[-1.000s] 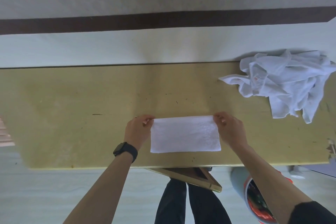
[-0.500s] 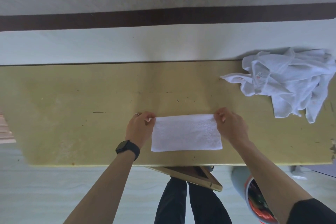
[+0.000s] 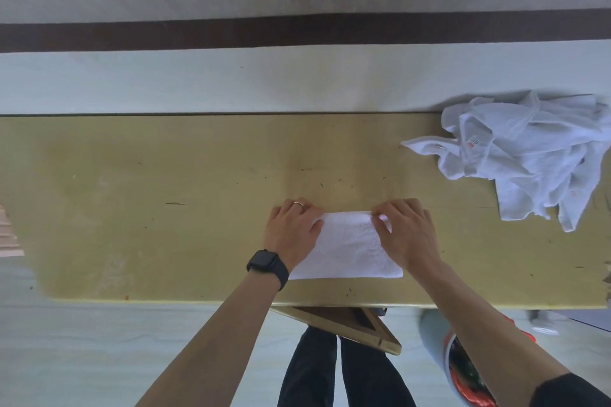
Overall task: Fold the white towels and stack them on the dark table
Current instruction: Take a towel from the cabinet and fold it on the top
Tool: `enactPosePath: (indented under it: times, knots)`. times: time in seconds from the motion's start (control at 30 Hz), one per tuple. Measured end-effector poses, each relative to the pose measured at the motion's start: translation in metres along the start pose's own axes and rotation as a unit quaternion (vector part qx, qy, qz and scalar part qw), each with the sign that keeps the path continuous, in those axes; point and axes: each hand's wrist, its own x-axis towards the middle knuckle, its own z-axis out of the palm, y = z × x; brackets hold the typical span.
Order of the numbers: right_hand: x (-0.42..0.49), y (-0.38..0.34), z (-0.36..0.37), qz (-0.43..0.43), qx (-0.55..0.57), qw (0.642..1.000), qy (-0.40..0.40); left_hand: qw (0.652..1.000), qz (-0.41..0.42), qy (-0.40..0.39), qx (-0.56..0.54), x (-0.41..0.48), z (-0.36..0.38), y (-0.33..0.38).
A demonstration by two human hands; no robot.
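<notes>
One folded white towel (image 3: 347, 246) lies flat on the yellow-olive tabletop (image 3: 165, 175), in the lower centre of the frame and close to the near edge. It is a rectangle whose long axis runs left to right, its long sides parallel to that edge. Two hands are on it. The left hand (image 3: 292, 231) covers its left end, thumb laid on the cloth and fingers (image 3: 297, 208) curled over the far left corner. The right hand (image 3: 408, 235) sits at the right end, its fingers (image 3: 388, 208) bent and pinching a small lift of cloth at the far edge. At the upper right of the frame, well apart from the folded piece, sits one crumpled heap of white towels (image 3: 529, 155); how many are in it cannot be counted. The left wrist bears one black watch (image 3: 266, 266).
</notes>
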Motion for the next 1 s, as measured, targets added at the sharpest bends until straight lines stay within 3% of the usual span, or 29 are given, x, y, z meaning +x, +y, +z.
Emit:
enactPosePath:
  times: [0.3,0.53,0.63,0.73,1.0]
  knots:
    - [0.016,-0.001,-0.006,-0.011,-0.034,0.997,-0.071,1.0,-0.001,-0.01,0.015,0.015,-0.002,0.001]
    - [0.016,0.001,-0.006,0.012,-0.012,0.998,-0.056,0.999,0.009,0.015,0.049,0.01,0.003,0.004]
    - [0.004,-0.002,-0.008,0.02,0.017,1.0,0.0,0.996,-0.022,0.073,0.046,-0.011,0.014,0.008]
    - [-0.02,-0.004,0.0,-0.035,0.009,0.995,0.09,0.993,-0.057,0.1,0.018,-0.045,0.033,0.019]
    - [-0.048,0.011,0.041,-0.033,-0.067,0.996,-0.055,0.987,-0.151,0.037,0.028,-0.058,0.069,0.019]
